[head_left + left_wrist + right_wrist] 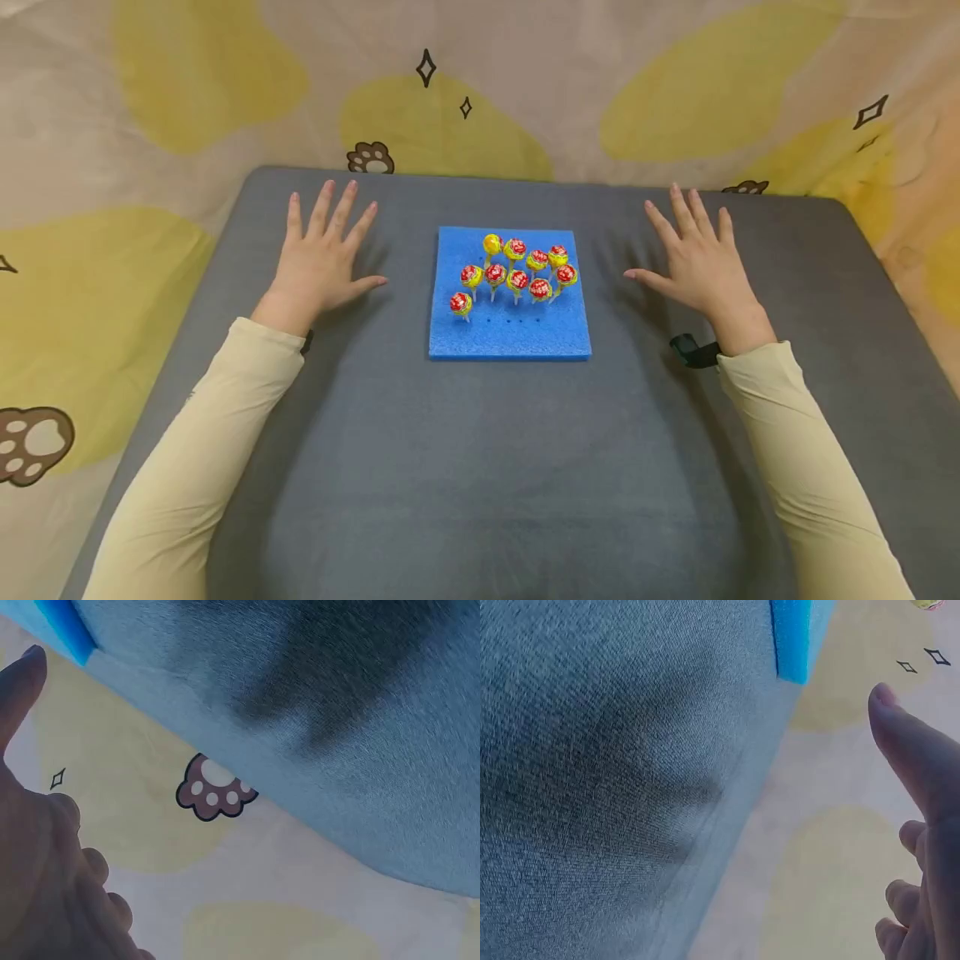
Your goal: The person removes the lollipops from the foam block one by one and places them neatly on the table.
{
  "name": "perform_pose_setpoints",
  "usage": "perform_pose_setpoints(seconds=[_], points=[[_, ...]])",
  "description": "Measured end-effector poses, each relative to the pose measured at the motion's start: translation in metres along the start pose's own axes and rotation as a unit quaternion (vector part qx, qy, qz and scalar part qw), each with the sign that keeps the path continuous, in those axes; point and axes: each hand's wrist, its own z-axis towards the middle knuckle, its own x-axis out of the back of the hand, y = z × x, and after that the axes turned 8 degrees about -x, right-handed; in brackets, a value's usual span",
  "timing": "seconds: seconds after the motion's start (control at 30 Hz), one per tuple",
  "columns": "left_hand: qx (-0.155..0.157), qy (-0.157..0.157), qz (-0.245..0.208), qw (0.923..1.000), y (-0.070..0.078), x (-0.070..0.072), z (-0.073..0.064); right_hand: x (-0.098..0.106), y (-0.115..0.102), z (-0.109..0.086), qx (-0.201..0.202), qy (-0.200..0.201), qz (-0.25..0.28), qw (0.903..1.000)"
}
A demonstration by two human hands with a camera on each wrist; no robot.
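Observation:
A blue foam board point(510, 342) lies on the grey table toward its far side. Several lollipops point(495, 275) in red and yellow wrappers stand upright in it by their sticks, in rows. One lollipop point(461, 305) stands alone at the left of the nearest row, where small bare holes run to its right. My left hand point(318, 258) is held with fingers spread, left of the board and holding nothing. On the other side, my right hand point(701, 267) is likewise spread and holds nothing. In the wrist views only an edge of the foam board point(67, 634) shows beyond each thumb.
The grey table point(495, 467) has rounded far corners. Behind it hangs a pale cloth point(570, 92) with yellow patches and paw prints. A dark band point(697, 352) is strapped at the right wrist. Both hands cast shadows on the tabletop.

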Motion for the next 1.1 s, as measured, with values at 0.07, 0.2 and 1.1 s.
perform_pose_setpoints(seconds=[0.07,0.2,1.1], points=[[0.002,-0.002,-0.004,1.0000,0.002,0.000,0.002,-0.001,0.000,0.000,0.002,0.002,0.010,0.9999],[0.004,0.002,-0.028,0.9996,0.011,-0.004,0.009,-0.003,-0.002,-0.001,0.018,0.029,0.056,0.9979],[-0.052,-0.044,-0.251,0.9657,0.082,-0.035,0.016,-0.046,-0.063,-0.003,0.077,-0.031,0.633,0.7699]])
